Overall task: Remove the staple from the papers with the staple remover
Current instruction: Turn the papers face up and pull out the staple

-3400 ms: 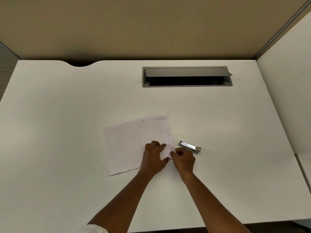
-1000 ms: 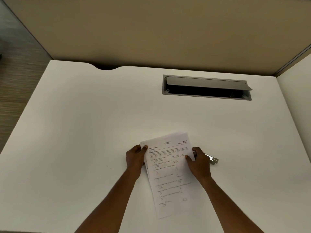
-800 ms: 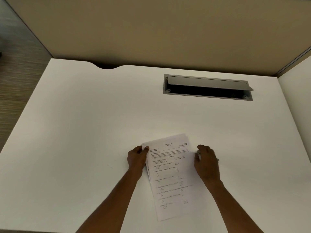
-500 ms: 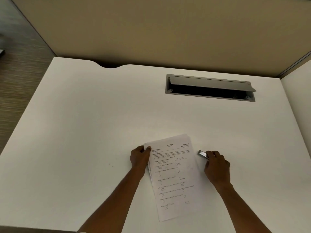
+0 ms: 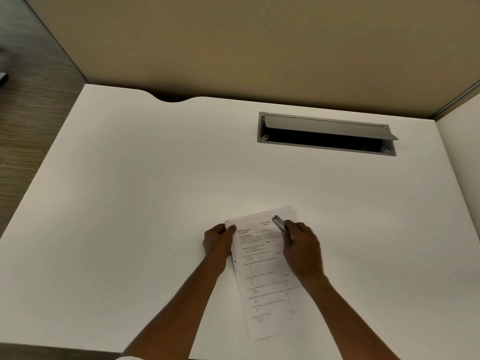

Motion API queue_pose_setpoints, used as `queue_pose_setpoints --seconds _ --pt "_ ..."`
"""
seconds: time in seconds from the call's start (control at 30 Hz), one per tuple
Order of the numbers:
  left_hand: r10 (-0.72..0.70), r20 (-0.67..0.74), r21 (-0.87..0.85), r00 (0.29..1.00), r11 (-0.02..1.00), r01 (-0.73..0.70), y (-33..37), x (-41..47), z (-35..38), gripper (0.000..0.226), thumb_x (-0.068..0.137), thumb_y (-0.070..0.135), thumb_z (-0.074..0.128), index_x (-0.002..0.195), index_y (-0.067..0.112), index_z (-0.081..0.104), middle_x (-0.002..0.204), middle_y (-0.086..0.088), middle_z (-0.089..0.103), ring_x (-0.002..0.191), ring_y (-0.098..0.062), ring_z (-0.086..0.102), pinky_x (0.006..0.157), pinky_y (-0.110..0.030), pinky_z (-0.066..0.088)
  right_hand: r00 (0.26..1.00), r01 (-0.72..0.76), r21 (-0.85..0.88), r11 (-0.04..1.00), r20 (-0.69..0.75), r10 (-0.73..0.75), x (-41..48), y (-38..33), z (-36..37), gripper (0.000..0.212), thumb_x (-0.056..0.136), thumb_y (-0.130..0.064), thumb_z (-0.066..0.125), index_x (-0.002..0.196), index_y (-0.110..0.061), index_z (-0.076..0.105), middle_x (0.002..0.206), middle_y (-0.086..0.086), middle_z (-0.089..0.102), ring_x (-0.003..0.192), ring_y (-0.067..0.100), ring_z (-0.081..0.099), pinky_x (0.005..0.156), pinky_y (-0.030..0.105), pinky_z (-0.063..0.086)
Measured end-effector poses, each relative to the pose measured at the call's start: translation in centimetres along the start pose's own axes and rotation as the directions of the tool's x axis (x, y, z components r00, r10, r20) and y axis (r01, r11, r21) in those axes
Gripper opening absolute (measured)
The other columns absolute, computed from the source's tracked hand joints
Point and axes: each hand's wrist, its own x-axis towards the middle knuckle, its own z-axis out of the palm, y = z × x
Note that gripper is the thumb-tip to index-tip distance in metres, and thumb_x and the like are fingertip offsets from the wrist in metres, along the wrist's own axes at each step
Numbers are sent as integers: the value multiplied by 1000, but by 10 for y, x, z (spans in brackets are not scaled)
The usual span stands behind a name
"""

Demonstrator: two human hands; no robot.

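1. A stack of white printed papers [image 5: 262,271] lies on a white rectangular desk [image 5: 155,203], near the front edge and a little right of centre. Its long side runs away from the person and it is turned slightly anticlockwise. The sheets are fanned a little at the far right corner.
2. The left hand [image 5: 218,242] grasps the papers at their far left corner. The thumb lies on top of the corner, and the curled fingers sit against the left edge.
3. The right hand [image 5: 301,250] is over the upper right part of the papers, its fingers curled round a slim silver metal staple remover [image 5: 279,224].
4. The staple remover sticks out past the fingers and points away and to the left. Its tip is over the heading near the far edge of the top sheet. Whether the tip touches the paper cannot be told.
5. The staple is too small to make out.
6. A grey metal cable hatch [image 5: 326,132] with its flap raised is set into the far right of the desk, well apart from the papers.
7. A tan partition wall [image 5: 259,48] stands behind the desk.
8. Striped grey-brown flooring [image 5: 28,120] shows at the left.
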Motion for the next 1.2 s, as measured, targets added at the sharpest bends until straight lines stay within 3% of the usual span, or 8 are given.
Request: queue_pose_setpoints --seconds 0.2,0.33,0.5,0.63,0.73,0.83,0.97,1.2 --pt "152 8 138 988 979 -152 -6 -2 0 12 82 32 82 85 34 71 86 4 77 87 -20 75 80 -46 64 984 -22 131 991 180 -2 -8 -39 40 27 95 -15 57 120 -15 67 98 4 70 89 22 63 75 28 49" --pt "390 10 474 921 809 -348 -3 -6 -13 35 85 30 81 116 21 69 91 12 68 87 -13 70 84 -23 48 977 -31 89 996 213 12 -9 -41 51 24 96 -17 55 117 -16 67 95 5 69 87 22 61 73 31 51" --pt "495 107 574 862 677 -460 -2 -7 -20 52 86 24 79 134 22 61 102 11 60 75 -2 58 68 -7 39 977 -31 87 996 212 12 -11 -40 56 21 97 -18 55 114 -16 68 92 4 69 85 20 60 75 32 53" --pt "517 273 672 811 501 -546 -4 -3 -24 52 91 32 73 141 25 59 119 4 57 101 -15 61 80 -23 52 979 -18 100 995 204 -2 -10 -45 60 23 98 -22 55 117 -15 68 95 4 71 86 20 63 77 31 53" --pt "529 320 761 786 350 -545 -8 3 -28 50 92 40 70 139 27 62 123 2 55 113 -20 53 91 -32 45 979 10 90 996 204 -28 -10 -49 62 28 98 -22 56 123 -15 66 94 5 71 86 21 63 76 31 53" --pt "552 332 788 765 283 -546 -11 8 -32 48 91 48 69 136 32 64 123 3 54 116 -21 48 95 -35 37 975 27 44 999 220 -37 -10 -52 65 28 97 -19 58 123 -15 67 88 5 69 82 21 62 69 26 49" --pt "565 329 806 757 249 -537 -12 12 -34 45 88 57 67 131 40 67 133 4 48 127 -23 39 101 -40 29 973 42 -12 999 226 -39 -8 -61 69 25 96 -16 59 119 -13 69 80 7 66 77 22 60 61 23 38" --pt "524 313 813 792 284 -509 -6 13 -38 45 84 67 65 125 50 67 150 7 31 137 -22 18 111 -46 17 975 -28 -20 999 218 31 -8 -70 76 18 96 -17 58 104 -9 71 78 7 65 74 20 58 63 22 37"
